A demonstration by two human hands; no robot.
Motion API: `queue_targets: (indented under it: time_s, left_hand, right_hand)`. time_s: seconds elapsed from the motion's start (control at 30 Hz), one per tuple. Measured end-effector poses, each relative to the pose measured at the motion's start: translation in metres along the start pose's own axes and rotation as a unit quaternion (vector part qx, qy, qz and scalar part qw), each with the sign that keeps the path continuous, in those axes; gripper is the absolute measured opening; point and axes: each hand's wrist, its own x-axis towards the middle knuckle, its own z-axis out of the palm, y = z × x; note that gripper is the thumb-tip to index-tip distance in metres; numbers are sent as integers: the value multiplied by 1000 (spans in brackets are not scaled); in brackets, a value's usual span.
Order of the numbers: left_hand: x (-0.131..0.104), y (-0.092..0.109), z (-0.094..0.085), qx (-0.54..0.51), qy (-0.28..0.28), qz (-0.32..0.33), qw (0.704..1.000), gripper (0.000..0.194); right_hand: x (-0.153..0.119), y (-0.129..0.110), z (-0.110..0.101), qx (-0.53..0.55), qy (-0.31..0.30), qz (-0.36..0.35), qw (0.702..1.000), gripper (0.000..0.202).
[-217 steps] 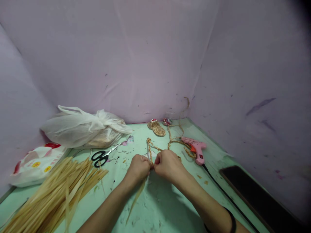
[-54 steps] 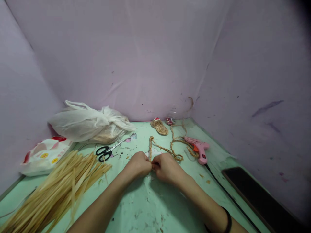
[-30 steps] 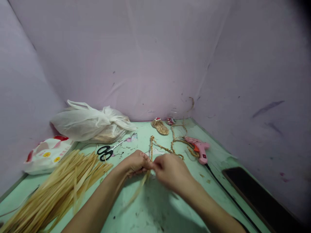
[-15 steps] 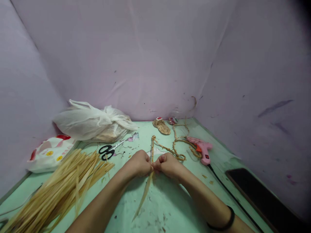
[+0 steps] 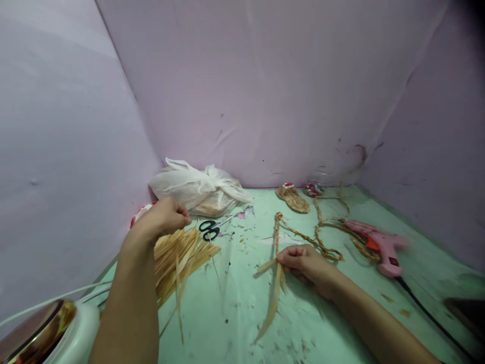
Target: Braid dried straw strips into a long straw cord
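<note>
My right hand (image 5: 305, 265) pinches the lower end of a thin straw braid (image 5: 277, 235), where loose flat strips fan out below and to the left. The braid's top is a small knot lying on the table, and a longer braided cord (image 5: 303, 236) runs from it to the right. My left hand (image 5: 168, 217), apart from the braid, is over the far end of a bundle of pale straw strips (image 5: 176, 253). Its fingers are curled closed; whether anything is in them is hidden. Black-handled scissors (image 5: 212, 230) lie just right of that bundle.
A pink glue gun (image 5: 386, 247) with a black cable lies at the right, a dark flat object (image 5: 466, 311) beyond it. At the back are a white plastic bag (image 5: 197, 187), a woven straw slipper shape (image 5: 293, 198) and a beaded bundle (image 5: 312, 189). A white-and-gold object (image 5: 71, 328) stands front left.
My left hand has let go of the braid and moved left to the straw bundle. My right hand still pinches the braid's end. The view has turned left.
</note>
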Motion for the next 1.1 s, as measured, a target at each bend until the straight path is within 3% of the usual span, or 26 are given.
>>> queue_targets:
  time_s: [0.07, 0.13, 0.23, 0.57, 0.73, 0.87, 1.0, 1.1]
  left_hand:
    - [12, -16, 6, 43, -43, -20, 998, 13]
    - [21, -27, 14, 95, -45, -71, 992, 16]
    - [28, -37, 24, 75, -72, -114, 988, 16]
    - [33, -39, 43, 51, -131, -126, 982, 12]
    - [24, -23, 36, 75, -95, -38, 992, 1]
    - [13, -7, 30, 4, -142, 35, 989, 9]
    - [10, 5, 37, 12, -198, 40, 979, 11]
    - [14, 7, 42, 48, -185, 62, 980, 10]
  right_hand:
    - [1, 1, -2, 1, -4, 5, 1000, 23]
    - [1, 2, -2, 1, -6, 7, 1000, 23]
    - [1, 1, -2, 0, -8, 3, 1000, 21]
    - [-1, 0, -1, -3, -7, 1, 1000, 19]
    - [1, 0, -1, 5, -9, -6, 1000, 18]
    - [0, 0, -1, -3, -5, -7, 1000, 18]
    - [-2, -3, -1, -3, -8, -8, 1000, 19]
    - [-4, -5, -1, -4, -3, 5, 1000, 19]
